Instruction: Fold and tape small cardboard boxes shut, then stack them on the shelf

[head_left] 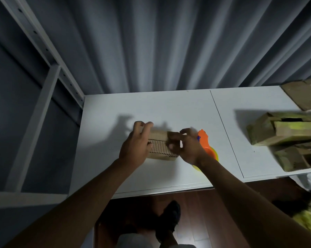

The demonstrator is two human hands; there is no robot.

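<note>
A small cardboard box (161,149) with a ribbed side stands on the white table (151,108) in front of me. My left hand (135,147) grips its left end, fingers curled over the top edge. My right hand (185,145) pinches the box's right end and flap. An orange and yellow tape dispenser (207,145) lies on the table just right of my right hand, partly hidden behind the wrist.
A pile of loose cardboard boxes (283,136) with yellowish tape fills the table's right side. A flat cardboard piece (301,93) lies at the far right corner. A white metal shelf frame (49,76) stands to the left. Grey curtains hang behind the table.
</note>
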